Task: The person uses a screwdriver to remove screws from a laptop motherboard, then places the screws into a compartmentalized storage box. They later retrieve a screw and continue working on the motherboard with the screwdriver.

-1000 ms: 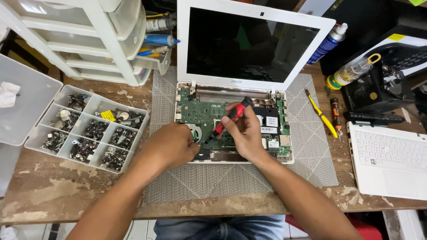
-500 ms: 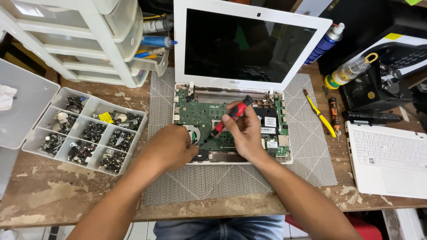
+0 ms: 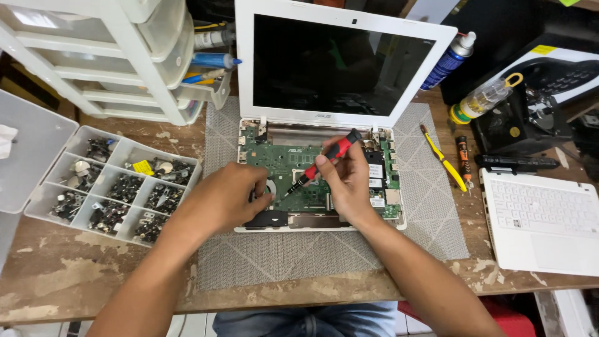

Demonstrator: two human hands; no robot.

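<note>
A: State the position of the right hand (image 3: 349, 181).

B: It rests over the middle of the opened white laptop (image 3: 318, 168), above the exposed green circuit board (image 3: 284, 168). Its fingers are clenched around a red-and-black screwdriver (image 3: 324, 159), gripped near the upper half of the handle. The tool is tilted, handle up and to the right, tip down and to the left, meeting the board close to the left hand.

A: And the left hand (image 3: 228, 200)?

B: Palm down on the left front part of the laptop base. The fingers are curled, fingertips pressing on the board beside the screwdriver tip. Whether they pinch a small part cannot be told; the fingertips hide that spot.

A: Location of the laptop?

B: It lies on a grey patterned mat (image 3: 299, 249) on the worn wooden table (image 3: 62, 274), screen upright and dark, keyboard cover removed.

A: Surrounding items?

B: Left of the mat, a clear compartment tray (image 3: 118, 184) filled with screws and small parts. Right of the mat, a yellow pry tool (image 3: 444, 158), a small orange driver (image 3: 463, 159), and a separate white keyboard panel (image 3: 543, 221). Behind, a blue spray can (image 3: 450, 57) and a white drawer unit (image 3: 106, 56).
</note>
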